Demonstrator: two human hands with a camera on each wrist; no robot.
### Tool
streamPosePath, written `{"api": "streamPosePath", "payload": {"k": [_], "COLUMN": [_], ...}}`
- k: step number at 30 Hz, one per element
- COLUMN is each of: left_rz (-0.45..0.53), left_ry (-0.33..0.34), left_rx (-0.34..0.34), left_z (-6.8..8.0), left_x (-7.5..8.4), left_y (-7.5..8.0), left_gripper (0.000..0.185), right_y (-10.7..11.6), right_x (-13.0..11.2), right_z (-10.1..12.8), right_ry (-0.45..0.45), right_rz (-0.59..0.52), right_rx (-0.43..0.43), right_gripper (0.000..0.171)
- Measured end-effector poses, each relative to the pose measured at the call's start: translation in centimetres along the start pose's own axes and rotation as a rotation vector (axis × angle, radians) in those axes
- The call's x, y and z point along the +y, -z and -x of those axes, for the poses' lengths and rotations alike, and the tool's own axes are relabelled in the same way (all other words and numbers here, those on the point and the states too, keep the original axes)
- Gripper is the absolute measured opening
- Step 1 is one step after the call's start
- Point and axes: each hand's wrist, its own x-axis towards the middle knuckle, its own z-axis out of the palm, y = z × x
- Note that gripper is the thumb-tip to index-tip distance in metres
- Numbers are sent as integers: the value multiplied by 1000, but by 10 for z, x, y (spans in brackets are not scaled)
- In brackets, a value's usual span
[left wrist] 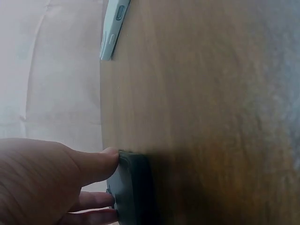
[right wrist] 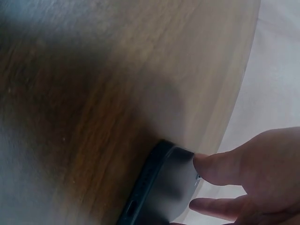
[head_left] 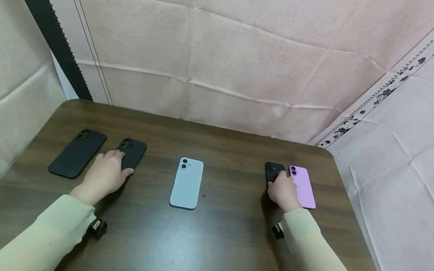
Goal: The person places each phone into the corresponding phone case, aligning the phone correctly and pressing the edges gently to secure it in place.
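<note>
On the left of the table, my left hand [head_left: 105, 173] grips a black phone [head_left: 136, 151] lying back up. Its thumb is at the right edge and the fingers reach over the back. The left wrist view shows that thumb against the edge of the black phone [left wrist: 126, 185]. Over on the right, my right hand [head_left: 285, 192] holds another black phone [head_left: 273, 171] by its sides, covering its lower part. In the right wrist view, thumb and fingers meet the edge of this black phone [right wrist: 165, 190]. A purple phone [head_left: 305, 190] lies just right of that hand.
A larger black phone [head_left: 78, 154] lies slanted at the far left. Near the middle is a light blue phone [head_left: 187, 184], back up. The brown wooden table [head_left: 219, 245] has rounded far corners, with pale cloth [head_left: 231, 59] hanging behind it and at both sides.
</note>
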Motion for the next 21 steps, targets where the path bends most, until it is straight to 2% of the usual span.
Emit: {"api": "streamPosePath", "payload": {"k": [3, 11, 21], "left_rz": [19, 42, 43], "left_ry": [11, 102, 128], "left_rx": [-2, -10, -27], "left_z": [-2, -5, -6], "left_x": [0, -1, 1], "left_y": [0, -1, -3], "left_gripper": [63, 75, 71], "right_y": [0, 0, -2], "right_x": [2, 4, 6], "right_z": [-1, -3, -4], "right_ry": [-12, -9, -24], "right_rz": [2, 7, -1], "right_rx": [-10, -4, 18], "right_gripper": [54, 59, 64]}}
